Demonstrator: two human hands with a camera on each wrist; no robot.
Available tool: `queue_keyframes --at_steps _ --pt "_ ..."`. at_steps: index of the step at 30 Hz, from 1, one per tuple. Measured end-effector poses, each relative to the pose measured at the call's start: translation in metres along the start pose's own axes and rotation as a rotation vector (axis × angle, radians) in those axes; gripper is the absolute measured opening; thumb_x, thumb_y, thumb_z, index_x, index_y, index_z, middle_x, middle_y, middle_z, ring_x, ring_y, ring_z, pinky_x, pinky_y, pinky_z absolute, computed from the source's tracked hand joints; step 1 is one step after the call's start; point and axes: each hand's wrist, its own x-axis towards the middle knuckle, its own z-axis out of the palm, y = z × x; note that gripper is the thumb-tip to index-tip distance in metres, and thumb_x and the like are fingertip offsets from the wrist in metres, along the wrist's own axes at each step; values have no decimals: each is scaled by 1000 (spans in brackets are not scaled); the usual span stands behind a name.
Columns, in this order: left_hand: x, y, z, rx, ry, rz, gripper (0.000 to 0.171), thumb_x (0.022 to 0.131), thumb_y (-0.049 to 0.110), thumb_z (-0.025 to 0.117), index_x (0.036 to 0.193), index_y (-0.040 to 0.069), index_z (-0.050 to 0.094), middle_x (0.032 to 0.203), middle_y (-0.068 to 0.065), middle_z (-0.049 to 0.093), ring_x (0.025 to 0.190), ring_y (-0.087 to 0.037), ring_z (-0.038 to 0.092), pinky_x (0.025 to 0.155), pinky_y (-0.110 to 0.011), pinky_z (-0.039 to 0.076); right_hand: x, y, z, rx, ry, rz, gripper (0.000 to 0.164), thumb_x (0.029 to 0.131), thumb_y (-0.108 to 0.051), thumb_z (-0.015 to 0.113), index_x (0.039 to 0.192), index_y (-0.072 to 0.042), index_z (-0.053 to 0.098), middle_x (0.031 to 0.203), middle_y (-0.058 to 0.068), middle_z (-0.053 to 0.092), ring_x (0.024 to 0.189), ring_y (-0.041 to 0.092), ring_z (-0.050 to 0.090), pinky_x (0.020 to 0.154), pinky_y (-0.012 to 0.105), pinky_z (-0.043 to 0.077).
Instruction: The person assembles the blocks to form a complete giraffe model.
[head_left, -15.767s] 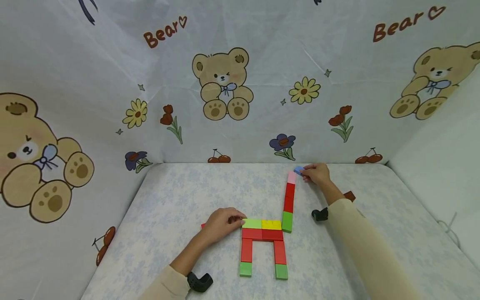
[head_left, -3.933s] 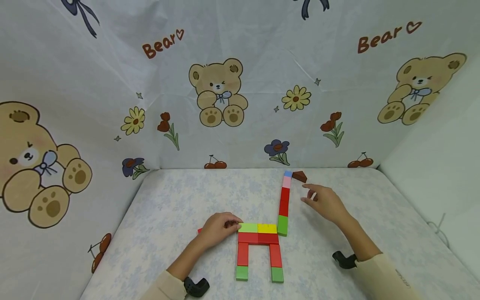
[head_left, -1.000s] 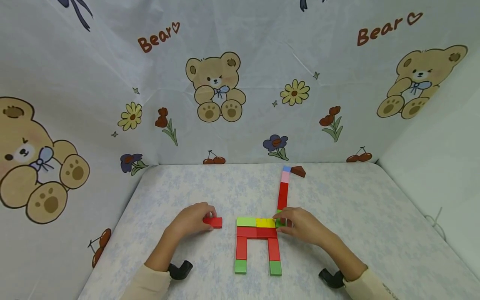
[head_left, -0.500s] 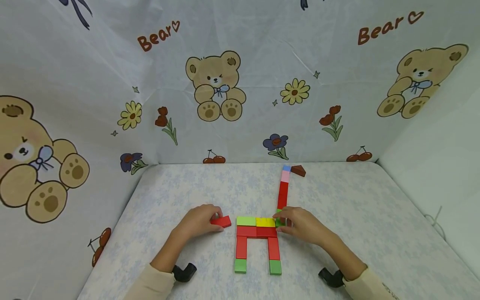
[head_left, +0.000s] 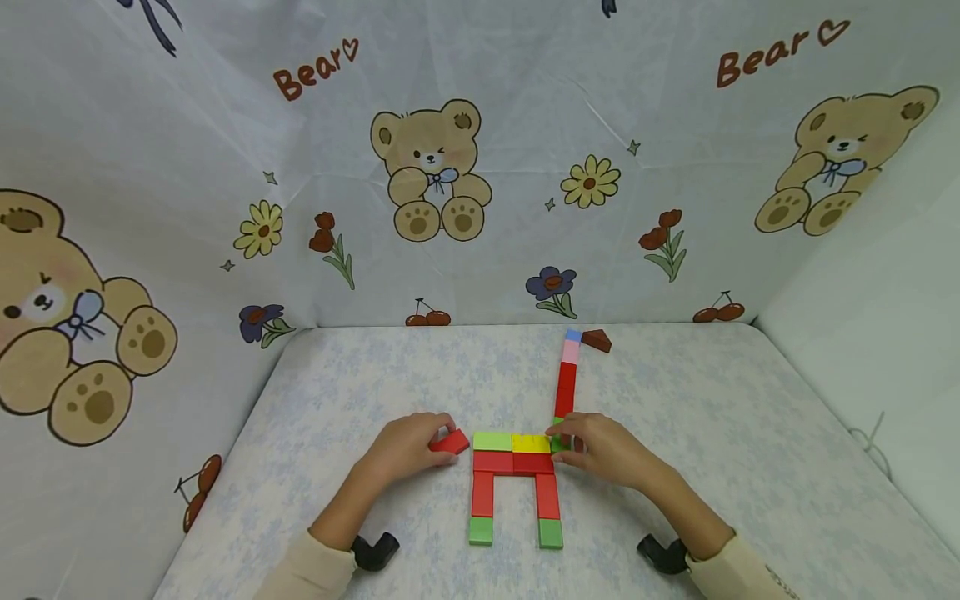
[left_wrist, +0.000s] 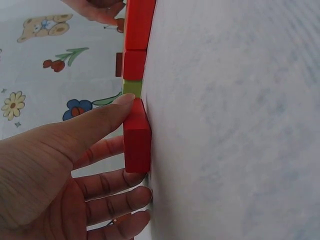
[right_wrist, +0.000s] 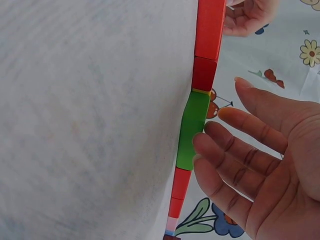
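My left hand (head_left: 408,446) pinches a small red block (head_left: 452,442) between thumb and fingers. That block sits tilted, its corner close to the left end of a light green block (head_left: 492,442). Beside it lies a yellow block (head_left: 531,443), above a row of red blocks (head_left: 513,463). Two red legs extend below, each ending in a green block (head_left: 481,531). My right hand (head_left: 603,450) rests beside the green block (right_wrist: 194,130) at the foot of the column, fingers relaxed; contact is unclear. In the head view it partly hides that block.
The column continues up through red (head_left: 566,389), pink (head_left: 571,351) and blue (head_left: 573,335) blocks. A brown angled block (head_left: 597,340) lies right of the blue one, near the table's back edge. Behind the table (head_left: 360,375) hangs a bear-printed cloth (head_left: 517,125).
Blue now tops the column, with the brown block beside it. My right hand has come down to the column's foot. My left hand has brought the red block rightward and tilted it.
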Motion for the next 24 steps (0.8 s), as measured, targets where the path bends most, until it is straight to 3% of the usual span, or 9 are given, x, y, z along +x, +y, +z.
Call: queue_keyframes --at_steps 24 --pt "-1 6 2 9 11 40 37 86 37 82 116 18 68 76 6 55 68 -8 49 58 -27 42 -1 1 0 15 -5 -13 36 86 -21 83 119 -8 74 87 -11 65 78 13 60 66 23 50"
